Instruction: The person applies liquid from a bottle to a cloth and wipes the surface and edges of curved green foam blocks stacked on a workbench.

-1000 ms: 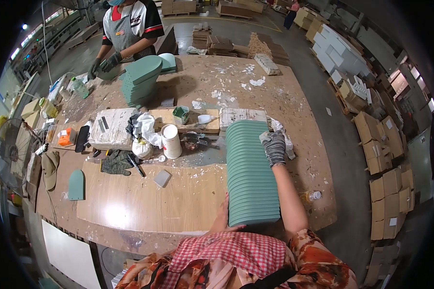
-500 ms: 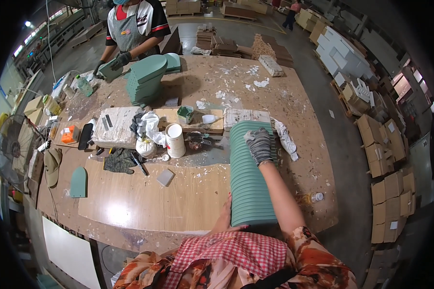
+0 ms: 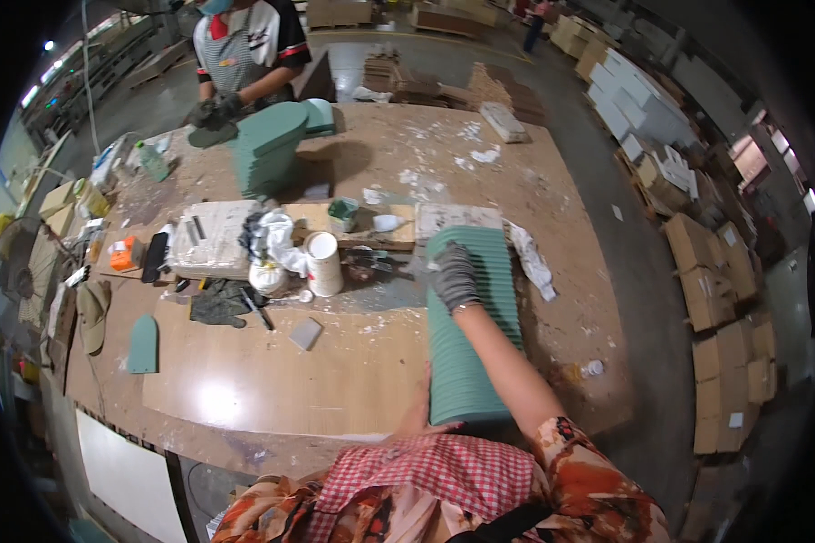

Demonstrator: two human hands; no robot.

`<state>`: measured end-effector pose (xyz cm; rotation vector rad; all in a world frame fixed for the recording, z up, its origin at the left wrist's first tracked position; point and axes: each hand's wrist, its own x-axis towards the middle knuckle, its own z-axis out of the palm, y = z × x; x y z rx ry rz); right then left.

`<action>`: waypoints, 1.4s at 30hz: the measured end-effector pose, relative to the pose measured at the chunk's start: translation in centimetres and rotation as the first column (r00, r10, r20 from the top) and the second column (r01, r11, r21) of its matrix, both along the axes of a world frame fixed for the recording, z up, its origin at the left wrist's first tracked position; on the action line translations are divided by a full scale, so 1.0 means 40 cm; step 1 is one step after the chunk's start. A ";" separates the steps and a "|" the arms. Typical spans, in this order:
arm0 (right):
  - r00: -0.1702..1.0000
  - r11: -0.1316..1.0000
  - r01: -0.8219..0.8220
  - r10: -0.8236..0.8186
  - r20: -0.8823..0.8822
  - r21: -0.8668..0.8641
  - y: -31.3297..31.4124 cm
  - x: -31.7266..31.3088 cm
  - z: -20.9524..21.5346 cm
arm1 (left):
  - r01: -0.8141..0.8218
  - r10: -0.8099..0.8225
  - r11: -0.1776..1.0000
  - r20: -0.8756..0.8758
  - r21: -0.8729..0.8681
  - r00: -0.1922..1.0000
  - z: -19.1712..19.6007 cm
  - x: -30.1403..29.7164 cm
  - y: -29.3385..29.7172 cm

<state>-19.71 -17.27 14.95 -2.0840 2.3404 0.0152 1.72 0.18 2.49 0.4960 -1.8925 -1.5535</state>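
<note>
A long row of green round-ended boards [image 3: 469, 371], packed face to face, lies in front of me on the right. My right hand [image 3: 455, 279], in a grey knit glove, rests on the far left edge of the row. Its fingers are curled, and what they may hold is hidden. My bare left hand [image 3: 417, 414] lies against the near left corner of the row with fingers and thumb spread. A white-smeared block [image 3: 457, 215] touches the row's far end. A crumpled white cloth [image 3: 530, 262] lies to its right.
Left of the row stand a white cup [image 3: 323, 267], a dark glove [image 3: 219, 303], a grey pad [image 3: 305, 334] and a single green board [image 3: 142, 344]. A bottle [image 3: 591, 368] lies at right. Across the table, a co-worker [image 3: 244, 63] handles a board beside a green stack [image 3: 267, 149].
My right hand has moved left, from the top of the row to its left edge. My left hand stays in place. The co-worker has lowered the green board toward the table.
</note>
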 end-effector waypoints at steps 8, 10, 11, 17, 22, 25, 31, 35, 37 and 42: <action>0.989 0.955 0.051 -0.088 -0.115 -0.293 -0.042 -0.101 -0.148 | 0.029 -0.031 0.998 0.035 0.064 0.999 0.020 -0.017 -0.019; 0.984 0.966 0.119 -0.145 -0.101 -0.229 -0.019 -0.096 -0.093 | 0.020 -0.022 0.998 0.032 0.063 0.999 0.017 -0.008 -0.021; 0.978 0.896 0.200 -0.158 0.137 -0.396 -0.002 -0.102 -0.080 | 0.017 -0.020 0.998 0.033 0.067 0.999 0.017 -0.004 -0.020; 0.976 0.789 0.220 -0.181 0.126 -0.574 0.054 -0.292 -0.149 | 0.035 -0.042 0.993 0.055 0.111 0.998 0.047 -0.017 -0.008; 0.887 0.791 0.394 -0.195 0.418 -0.469 0.111 -0.356 -0.137 | 0.020 -0.039 0.987 0.117 0.159 0.992 0.058 -0.007 -0.010; 0.931 0.864 0.364 -0.340 0.132 -0.346 0.134 -0.372 -0.087 | 0.004 -0.018 0.993 0.116 0.119 0.993 0.043 -0.002 -0.012; 0.727 0.660 0.587 -0.176 0.664 -0.468 0.203 -0.425 -0.090 | 0.013 -0.029 0.989 0.109 0.147 0.994 0.032 -0.005 -0.013; 0.915 0.841 0.309 -0.137 0.378 -0.444 0.176 -0.434 -0.135 | 0.024 -0.036 0.993 0.102 0.117 0.994 0.041 -0.009 -0.015; 0.911 0.837 0.328 -0.157 0.381 -0.438 0.144 -0.388 -0.135 | -0.001 -0.009 0.997 0.115 0.083 0.993 0.039 -0.004 -0.018; 0.885 0.798 0.432 -0.284 0.370 -0.420 0.080 -0.250 -0.103 | -0.021 0.016 0.999 0.111 0.046 0.994 0.031 0.001 -0.014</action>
